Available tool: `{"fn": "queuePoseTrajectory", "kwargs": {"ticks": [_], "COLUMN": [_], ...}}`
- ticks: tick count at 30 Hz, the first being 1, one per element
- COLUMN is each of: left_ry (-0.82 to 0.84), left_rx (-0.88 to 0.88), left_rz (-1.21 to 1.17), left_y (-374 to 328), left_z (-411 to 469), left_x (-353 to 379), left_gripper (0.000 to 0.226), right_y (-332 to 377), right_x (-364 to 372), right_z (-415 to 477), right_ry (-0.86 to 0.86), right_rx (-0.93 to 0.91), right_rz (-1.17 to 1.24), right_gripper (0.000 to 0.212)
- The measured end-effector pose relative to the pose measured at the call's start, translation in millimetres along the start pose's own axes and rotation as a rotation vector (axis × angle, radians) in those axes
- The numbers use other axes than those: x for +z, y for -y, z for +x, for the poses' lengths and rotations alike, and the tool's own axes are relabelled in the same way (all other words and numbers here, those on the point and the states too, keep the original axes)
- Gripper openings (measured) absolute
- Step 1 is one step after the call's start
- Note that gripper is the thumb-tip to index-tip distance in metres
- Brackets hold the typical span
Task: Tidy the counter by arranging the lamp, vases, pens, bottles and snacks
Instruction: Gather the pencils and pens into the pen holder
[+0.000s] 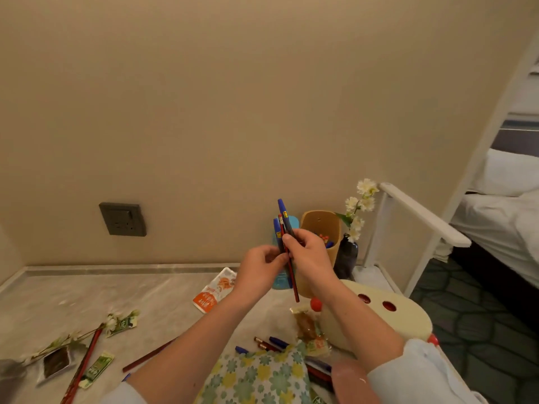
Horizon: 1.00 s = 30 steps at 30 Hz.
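1. Pens and a red pencil made one bunch of pens (284,228). It was held up in the air above the desk (102,293), with the tips pointing up.
2. The left hand (261,269) had its fingers curled, and they pinched the bunch from the left side.
3. The right hand (309,255) had its fingers curled round the bunch from the right side.
4. A tan pen pot (318,223) stood by the wall, just behind the right hand. It had a few pens inside.
5. A dark vase (347,255) with white flowers (361,199) stood just to the right of the pot.
6. A blue holder (280,282) stood behind the bunch and was mostly hidden.
7. A cream lamp (393,313) lay at the right end of the desk, under the right arm.
8. An orange snack packet (217,290) lay flat below the left hand.
9. Some loose pens (274,342) lay beside a flowery cloth (262,374) at the near edge.
10. Far to the left, a long red pencil (84,363), a green snack packet (97,368) and a flower stem (67,341) lay spread on the desk.
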<state>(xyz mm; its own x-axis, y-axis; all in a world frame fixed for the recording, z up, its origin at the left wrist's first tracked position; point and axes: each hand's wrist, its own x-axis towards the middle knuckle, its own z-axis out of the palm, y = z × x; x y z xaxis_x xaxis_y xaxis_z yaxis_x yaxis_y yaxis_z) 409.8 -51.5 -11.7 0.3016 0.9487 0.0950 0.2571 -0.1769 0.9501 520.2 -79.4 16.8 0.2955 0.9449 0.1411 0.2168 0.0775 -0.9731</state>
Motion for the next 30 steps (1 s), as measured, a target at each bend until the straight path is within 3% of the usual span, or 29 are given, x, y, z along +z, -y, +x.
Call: {"fn": "queuePoseTrajectory", "kwargs": {"ticks": [6, 11, 16, 24, 30], "left_ry": [0.006, -0.112, -0.187, -0.114, -0.069], "left_rx": [0.159, 0.287, 0.32, 0.276, 0.212], "left_rz": [0.0, 0.125, 0.349, 0.484, 0.547], "left_y": [-48.4, -85.1, -84.4, -40.2, -14.9], "left_z": [27.0, 46.1, 63.0, 74.4, 74.7], "left_x": [18.2, 22.9, 30.4, 49.1, 53.9], "left_gripper": [0.014, 0.015, 0.015, 0.014, 0.023], "right_y": [36.9, 60.3, 46.9, -4.7, -35.3], "right_x": [-40.4, -66.3, -79.9, -82.7, -75.6], "right_z": [19.2, 39.8, 54.9, 61.7, 65.1], "right_ry": [-0.049, -0.13, -0.186, -0.097, -0.014], "right_rx": [-0.087, -0.273, -0.332, -0.17, -0.03], "right_rz": [-0.017, -0.234, -0.442, -0.781, -0.796], "right_gripper": [0.018, 0.013, 0.016, 0.024, 0.03]}}
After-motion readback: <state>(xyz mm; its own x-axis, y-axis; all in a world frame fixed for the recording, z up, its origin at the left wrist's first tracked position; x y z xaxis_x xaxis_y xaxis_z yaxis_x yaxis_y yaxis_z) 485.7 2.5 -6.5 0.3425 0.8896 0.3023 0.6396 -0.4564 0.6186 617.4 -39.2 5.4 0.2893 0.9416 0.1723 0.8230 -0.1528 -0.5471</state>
